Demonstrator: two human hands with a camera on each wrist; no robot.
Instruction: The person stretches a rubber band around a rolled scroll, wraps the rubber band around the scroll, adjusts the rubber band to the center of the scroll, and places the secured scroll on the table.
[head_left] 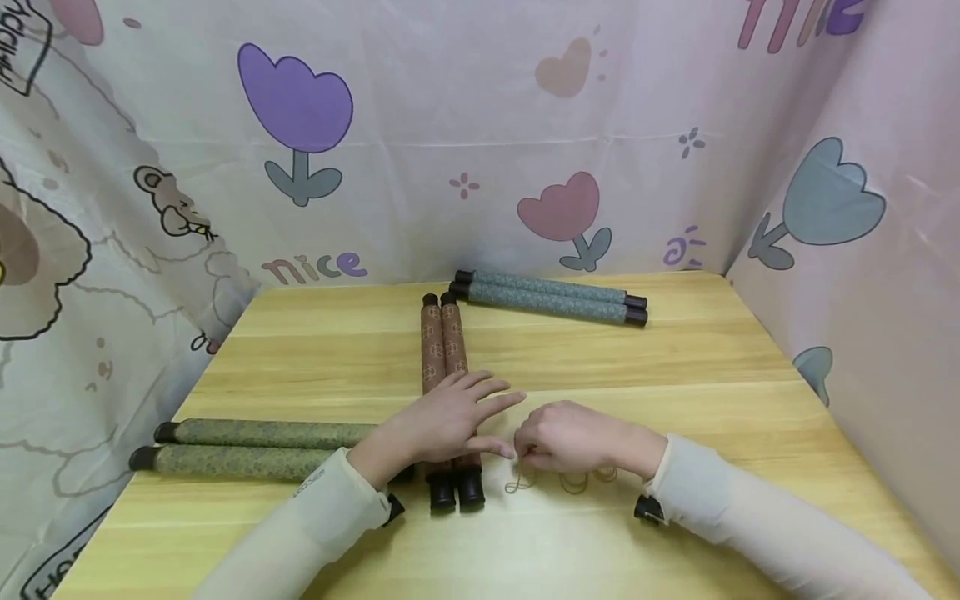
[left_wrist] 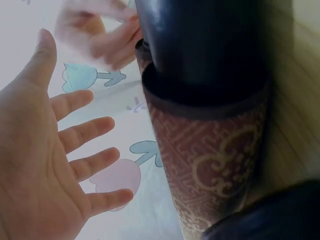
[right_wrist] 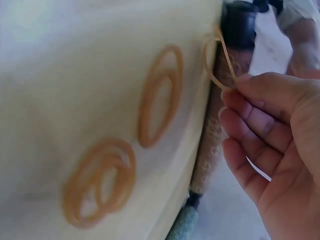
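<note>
A pair of brown patterned scrolls (head_left: 432, 346) with black end knobs (head_left: 442, 498) lies side by side on the table, pointing away from me. My left hand (head_left: 442, 423) is spread over their near half, fingers straight and apart; the left wrist view shows its palm (left_wrist: 37, 165) holding nothing. Just right of the scrolls, my right hand (head_left: 573, 435) pinches a thin tan rubber band (right_wrist: 228, 57) between thumb and index finger. The band hangs as a loop near the scrolls' knob end. Beneath the right hand more rubber bands (right_wrist: 144, 120) lie loosely looped on the wood.
Two green scrolls (head_left: 243, 433) lie crosswise on the left, their right ends partly hidden by my left arm. At the back, two blue-grey scrolls (head_left: 551, 300) lie together, close to the brown ones' far ends. A printed curtain (head_left: 420, 133) borders the wooden table (head_left: 637, 367).
</note>
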